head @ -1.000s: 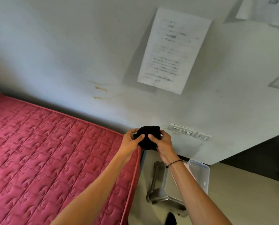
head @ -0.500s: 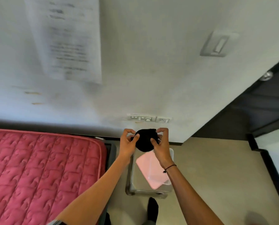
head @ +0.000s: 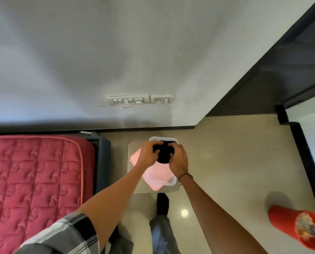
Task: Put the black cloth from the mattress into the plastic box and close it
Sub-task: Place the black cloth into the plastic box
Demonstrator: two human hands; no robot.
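A bunched black cloth (head: 163, 153) is held between both hands, low over the far end of the clear plastic box (head: 163, 138). My left hand (head: 147, 154) grips its left side and my right hand (head: 178, 160) grips its right side. The box stands on a small stool (head: 132, 173) on the floor, right of the mattress. Its pink lid (head: 156, 176) lies askew across the near part of the box, so only the far end is uncovered. Whether the cloth touches the box's inside is hidden by my hands.
The red quilted mattress (head: 34, 176) on a dark bed frame (head: 102, 156) fills the left. A red bin (head: 297, 228) with scraps stands on the tiled floor at the right. A white wall with a socket strip (head: 140, 100) is ahead; a dark doorway (head: 281, 70) lies right.
Both hands have carried the black cloth from above the mattress's edge rightwards and down to the box on the stool. The view has swung right and downward.
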